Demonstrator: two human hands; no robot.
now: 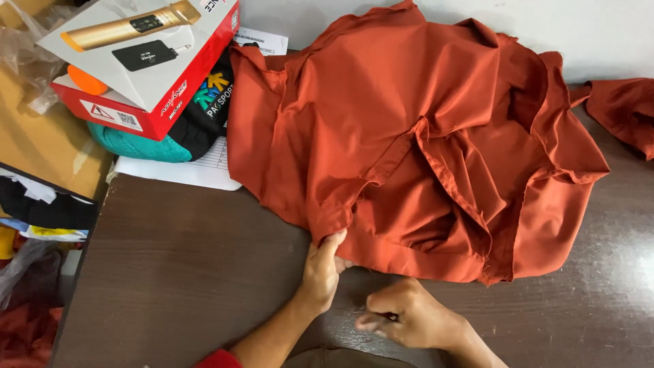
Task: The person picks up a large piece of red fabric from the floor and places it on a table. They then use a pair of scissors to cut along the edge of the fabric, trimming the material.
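A crumpled rust-orange garment lies spread over the far half of a dark brown table. My left hand pinches the near edge of the cloth at a fold, thumb on top. A little to the right, my right hand hovers just above the table near the garment's hem, fingers curled around something small and dark that is too blurred to identify. Both hands sit at the near edge of the table.
A white and red box picturing a gold microphone rests on a teal and black bag at the back left, over white paper. More orange fabric lies at the far right. Cardboard and plastic crowd the left side.
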